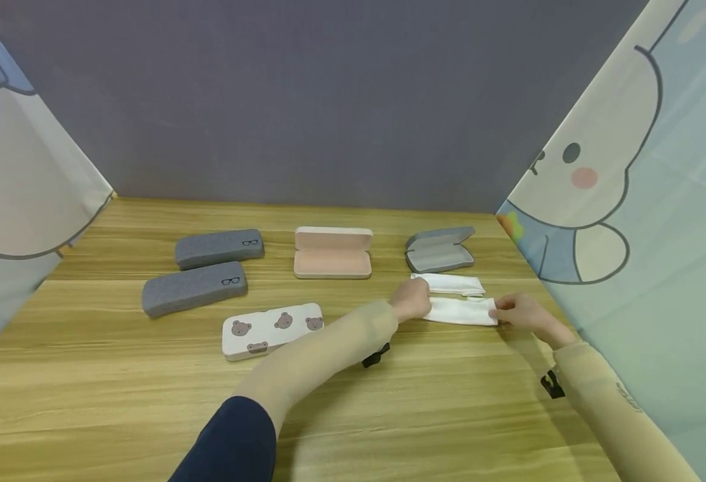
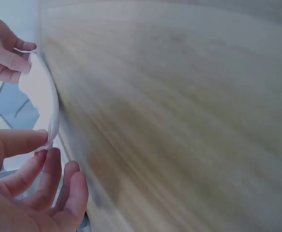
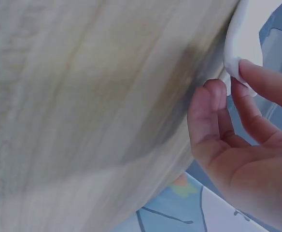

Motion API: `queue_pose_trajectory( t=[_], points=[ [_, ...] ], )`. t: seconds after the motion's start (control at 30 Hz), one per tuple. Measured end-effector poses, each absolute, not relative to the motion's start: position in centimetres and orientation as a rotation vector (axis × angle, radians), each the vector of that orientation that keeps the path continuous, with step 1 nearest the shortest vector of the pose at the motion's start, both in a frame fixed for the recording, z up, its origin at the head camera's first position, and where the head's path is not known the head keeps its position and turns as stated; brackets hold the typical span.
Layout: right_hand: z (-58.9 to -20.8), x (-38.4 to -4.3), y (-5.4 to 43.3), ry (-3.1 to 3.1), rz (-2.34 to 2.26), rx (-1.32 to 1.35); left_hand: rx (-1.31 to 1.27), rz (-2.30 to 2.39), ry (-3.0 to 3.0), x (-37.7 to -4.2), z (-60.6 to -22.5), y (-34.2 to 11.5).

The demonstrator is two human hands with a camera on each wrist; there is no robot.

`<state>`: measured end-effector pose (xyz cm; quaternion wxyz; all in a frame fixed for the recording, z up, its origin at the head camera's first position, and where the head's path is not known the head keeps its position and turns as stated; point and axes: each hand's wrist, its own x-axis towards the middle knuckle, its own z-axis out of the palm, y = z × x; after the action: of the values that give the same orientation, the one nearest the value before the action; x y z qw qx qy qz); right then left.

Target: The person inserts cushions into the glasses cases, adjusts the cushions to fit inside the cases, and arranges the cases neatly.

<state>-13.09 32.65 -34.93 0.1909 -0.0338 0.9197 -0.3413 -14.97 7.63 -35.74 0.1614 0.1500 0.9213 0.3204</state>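
While both hands meet at the folded white cloth, I see it stretched sideways between them on the right half of the wooden table. The left hand pinches one end between thumb and index finger, its other fingers bent and holding nothing; the right hand pinches the opposite end the same way, its remaining fingers curled beside the thumb. From my wrist views the cloth bows a little between the two grips, though I can't quite tell whether its underside touches the wood. Just beyond it lies a second white strip, and I can't make out if the two are one piece. Behind that strip, close to it, stands an open grey case with its lid up. Further left I have an open pink-lined case, then two closed grey cases, the far one and the near one. A bear-print case lies nearer me, one corner hidden by the left forearm
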Motion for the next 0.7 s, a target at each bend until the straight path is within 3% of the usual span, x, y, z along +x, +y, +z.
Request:
queue_pose_trajectory(
  t=[0.37, 0.7],
  points=[
    [-33.2, -13.9, 31.5, 2.546, -1.008, -0.187, 0.420, 1.151, 2.518, -15.3, -33.8, 4.7],
    [-31.1, -14.6, 29.3, 2.597, -0.976, -0.244, 0.431, 1.096, 2.631, -15.4, -31.9, 2.0]
  ],
)
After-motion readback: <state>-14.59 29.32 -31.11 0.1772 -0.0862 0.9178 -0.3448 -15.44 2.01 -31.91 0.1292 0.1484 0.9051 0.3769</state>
